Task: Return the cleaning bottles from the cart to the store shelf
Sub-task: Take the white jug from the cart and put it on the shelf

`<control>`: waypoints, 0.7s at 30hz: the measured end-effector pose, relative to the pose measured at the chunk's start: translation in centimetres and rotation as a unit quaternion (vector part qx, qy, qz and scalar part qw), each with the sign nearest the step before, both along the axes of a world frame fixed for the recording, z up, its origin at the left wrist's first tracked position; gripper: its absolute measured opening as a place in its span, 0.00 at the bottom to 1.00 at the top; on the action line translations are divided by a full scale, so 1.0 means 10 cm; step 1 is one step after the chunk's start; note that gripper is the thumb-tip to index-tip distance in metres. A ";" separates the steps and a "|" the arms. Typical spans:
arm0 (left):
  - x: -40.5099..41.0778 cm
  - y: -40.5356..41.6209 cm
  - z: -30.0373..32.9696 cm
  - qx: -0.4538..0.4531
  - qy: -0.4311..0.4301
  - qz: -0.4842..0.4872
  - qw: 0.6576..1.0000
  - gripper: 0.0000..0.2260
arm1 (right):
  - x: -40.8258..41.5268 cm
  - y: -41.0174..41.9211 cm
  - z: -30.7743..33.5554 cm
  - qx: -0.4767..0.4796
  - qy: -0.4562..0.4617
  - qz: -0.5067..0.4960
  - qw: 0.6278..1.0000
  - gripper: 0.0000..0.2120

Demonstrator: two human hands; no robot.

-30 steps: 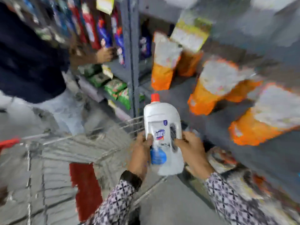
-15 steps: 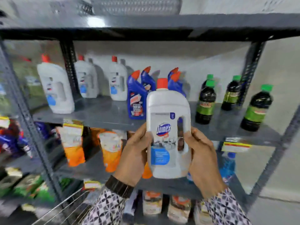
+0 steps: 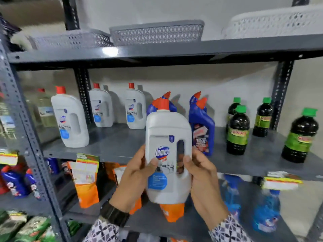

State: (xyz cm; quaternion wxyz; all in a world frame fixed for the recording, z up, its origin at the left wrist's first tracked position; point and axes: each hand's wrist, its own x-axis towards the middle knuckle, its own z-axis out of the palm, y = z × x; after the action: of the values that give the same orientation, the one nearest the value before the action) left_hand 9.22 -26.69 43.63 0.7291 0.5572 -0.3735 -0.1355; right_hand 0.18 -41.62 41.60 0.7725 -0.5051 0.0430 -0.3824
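I hold a white Domex bottle with a red cap upright in front of the grey shelf. My left hand grips its left side and my right hand grips the handle side. Three matching white bottles stand on that shelf: one near the front left, two at the back. Directly behind the held bottle are blue toilet-cleaner bottles with red caps. The cart is out of view.
Dark bottles with green caps stand on the shelf's right half. Grey and white baskets sit on the shelf above. Orange pouches and blue spray bottles fill the shelf below. A perforated upright frames the left.
My view swung from the cart up to the bottle shelf. The held bottle has risen slightly and come nearer the shelf, both hands still on it.
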 end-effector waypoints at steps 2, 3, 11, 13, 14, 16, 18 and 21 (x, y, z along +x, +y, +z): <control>0.41 0.21 0.07 0.002 -0.028 0.019 0.999 0.20 | 0.42 0.20 0.06 -0.015 0.009 0.004 1.000 0.13; 0.63 0.30 0.09 0.003 -0.033 0.029 0.999 0.21 | 0.64 0.29 0.09 -0.025 0.010 0.007 1.000 0.13; 2.32 0.63 0.24 0.024 -0.048 0.084 0.995 0.21 | 2.24 0.68 0.41 -0.112 0.041 -0.002 0.993 0.13; 2.54 0.62 0.23 0.029 -0.060 0.092 0.994 0.22 | 2.48 0.67 0.38 -0.129 0.054 -0.013 0.990 0.14; 2.62 0.62 0.21 0.027 -0.065 0.085 0.994 0.23 | 2.57 0.65 0.35 -0.130 0.053 -0.022 0.990 0.14; 2.71 0.63 0.17 0.034 -0.074 0.079 0.993 0.24 | 2.66 0.59 0.31 -0.132 0.050 -0.037 0.989 0.15; 2.75 0.71 0.13 0.074 -0.101 0.064 0.990 0.28 | 2.68 0.54 0.23 -0.170 0.069 -0.044 0.982 0.18; 2.81 0.81 0.06 0.153 -0.142 0.021 0.978 0.36 | 2.64 0.50 0.03 -0.243 0.136 -0.013 0.960 0.29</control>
State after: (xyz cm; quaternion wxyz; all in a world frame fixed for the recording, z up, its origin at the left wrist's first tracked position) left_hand 37.32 -18.58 44.26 0.5775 0.6836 -0.4361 -0.0951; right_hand 26.57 -36.63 41.86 0.6080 -0.7244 0.0600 -0.3193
